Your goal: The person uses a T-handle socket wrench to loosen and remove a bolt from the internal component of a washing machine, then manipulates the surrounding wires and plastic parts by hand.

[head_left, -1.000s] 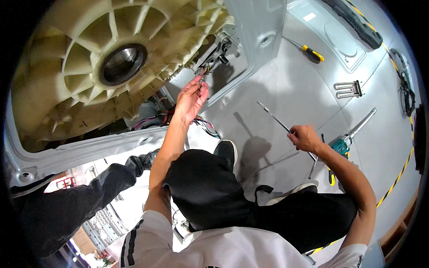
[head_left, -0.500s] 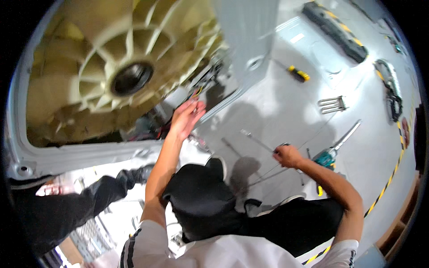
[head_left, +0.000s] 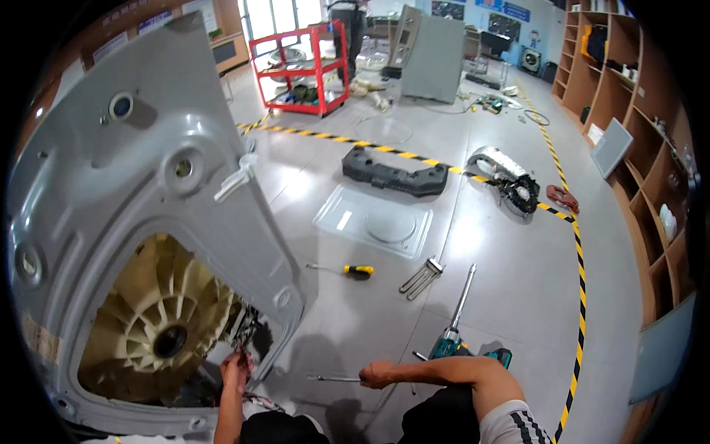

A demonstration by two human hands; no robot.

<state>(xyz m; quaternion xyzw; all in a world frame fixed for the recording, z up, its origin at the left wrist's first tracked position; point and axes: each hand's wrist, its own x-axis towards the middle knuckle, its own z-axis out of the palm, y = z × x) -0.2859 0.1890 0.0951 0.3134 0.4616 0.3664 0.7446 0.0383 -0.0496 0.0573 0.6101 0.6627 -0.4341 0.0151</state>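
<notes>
On my left stands a grey washing machine cabinet (head_left: pixel 211 214), its large opening showing a yellowish ribbed plastic drum tub (head_left: pixel 140 311) with a dark hub (head_left: pixel 170 341). My left hand (head_left: pixel 237 368) reaches to the opening's lower right corner, fingers pinched together beside the wiring (head_left: pixel 245 329). What lies between those fingertips is too small to make out. Low over the floor, my right hand (head_left: pixel 378 374) is closed around a long-shafted metal tool (head_left: pixel 334 379), whose shaft points left toward the machine; the fist hides its handle. Just right of that hand lies a teal cordless drill (head_left: pixel 448 345) with a long silver extension.
A yellow-handled screwdriver (head_left: pixel 358 272), a heating element (head_left: pixel 421 278), a clear plastic panel (head_left: pixel 373 222) and a dark elongated part (head_left: pixel 393 175) lie on the floor ahead. Beyond the striped tape (head_left: pixel 580 296) are wooden shelves (head_left: pixel 651 192). A red cart (head_left: pixel 299 70) stands farther back, near a person (head_left: pixel 347 33).
The view has tilted up, bringing the room and the machine's outer panel into sight. My left hand stays by the wiring; my right hand keeps hold of the long-shafted tool.
</notes>
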